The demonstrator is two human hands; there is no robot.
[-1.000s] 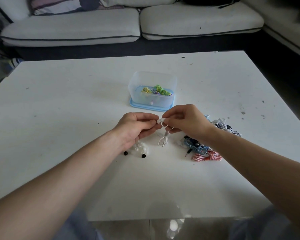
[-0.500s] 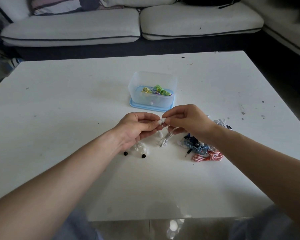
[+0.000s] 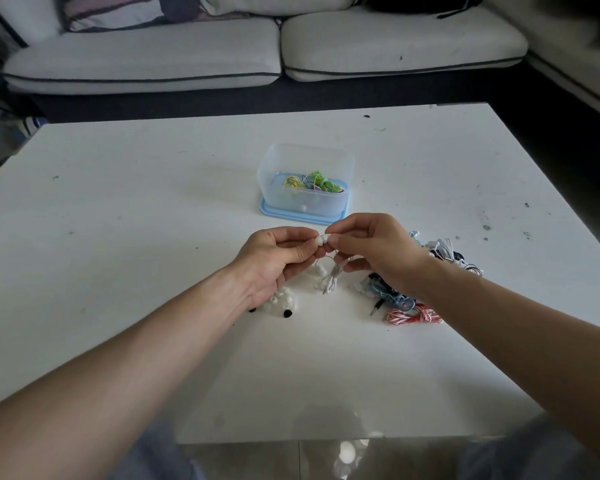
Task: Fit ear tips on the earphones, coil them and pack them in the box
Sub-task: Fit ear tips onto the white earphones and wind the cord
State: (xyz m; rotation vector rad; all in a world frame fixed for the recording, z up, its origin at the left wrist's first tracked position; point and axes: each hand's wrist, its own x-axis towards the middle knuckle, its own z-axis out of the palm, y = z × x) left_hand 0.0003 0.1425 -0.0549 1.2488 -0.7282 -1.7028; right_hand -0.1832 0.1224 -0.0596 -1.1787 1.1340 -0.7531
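My left hand [image 3: 274, 259] and my right hand [image 3: 374, 251] meet above the table, fingertips pinching a white earbud with its ear tip [image 3: 321, 240] between them. Its white cable [image 3: 331, 277] hangs down from my right hand and its end lies on the table. A small heap of white and black ear tips [image 3: 283, 303] lies just under my left wrist. The clear plastic box [image 3: 305, 161] stands on its blue lid behind the hands, with green and yellow coiled earphones [image 3: 310, 181] inside.
A tangle of earphones lies to the right of my right hand: blue ones [image 3: 394, 296], red-and-white ones [image 3: 413, 315], white and black ones [image 3: 445, 252]. The white table [image 3: 153, 202] has its front edge near me. A grey sofa [image 3: 146, 60] runs along the back.
The hands stay pinched together on the earbud. The hanging cable has shifted slightly, its loop swinging a little to the right under my right hand.
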